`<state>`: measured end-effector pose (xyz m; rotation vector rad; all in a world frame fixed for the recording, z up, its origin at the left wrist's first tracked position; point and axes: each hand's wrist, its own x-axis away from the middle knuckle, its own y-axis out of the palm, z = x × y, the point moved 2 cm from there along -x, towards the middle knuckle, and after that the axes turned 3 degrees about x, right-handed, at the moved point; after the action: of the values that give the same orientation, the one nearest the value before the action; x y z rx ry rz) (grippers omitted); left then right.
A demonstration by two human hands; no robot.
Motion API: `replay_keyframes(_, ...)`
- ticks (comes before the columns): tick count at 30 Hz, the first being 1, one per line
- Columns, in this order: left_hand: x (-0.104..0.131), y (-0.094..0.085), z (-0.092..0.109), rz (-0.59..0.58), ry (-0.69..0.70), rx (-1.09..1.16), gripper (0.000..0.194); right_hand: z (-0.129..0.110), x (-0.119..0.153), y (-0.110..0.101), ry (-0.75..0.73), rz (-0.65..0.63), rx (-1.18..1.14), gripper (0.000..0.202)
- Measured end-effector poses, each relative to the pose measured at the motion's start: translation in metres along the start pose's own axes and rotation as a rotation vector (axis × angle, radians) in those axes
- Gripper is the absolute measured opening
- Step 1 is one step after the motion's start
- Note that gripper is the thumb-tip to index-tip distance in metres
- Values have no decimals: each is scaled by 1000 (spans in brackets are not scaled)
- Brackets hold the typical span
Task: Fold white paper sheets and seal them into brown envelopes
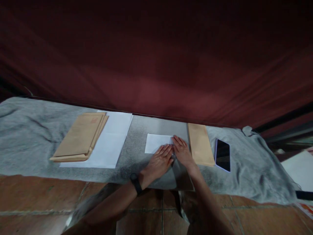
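Observation:
A small white paper [155, 143] lies on a grey board [139, 130] at the middle of the cloth-covered surface. My left hand [161, 160], with a dark band on its wrist, rests flat on the paper's lower right part, fingers stretched out. My right hand [181, 150] lies flat over the paper's right edge, its fingertips near those of my left hand. The part of the paper under both hands is hidden. Just right of my right hand is a brown envelope [201, 143].
At left, a stack of brown envelopes [78, 135] overlaps large white sheets [110, 140]. A phone [222, 155] lies right of the single envelope. Grey cloth [254, 163] covers the surface. A dark red curtain [146, 65] hangs behind; tiled floor [44, 195] shows in front.

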<state>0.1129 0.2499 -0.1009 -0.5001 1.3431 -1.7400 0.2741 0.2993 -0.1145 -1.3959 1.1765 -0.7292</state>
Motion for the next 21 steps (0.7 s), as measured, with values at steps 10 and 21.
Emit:
replay_keyframes(10, -26, 14, -4, -10, -42, -41, 57, 7, -2, -1, 1, -7, -80, 57)
replay_keyframes(21, -36, 10, -17, 18, -78, -97, 55, -22, -3, -2, 62, 96, -154, 50)
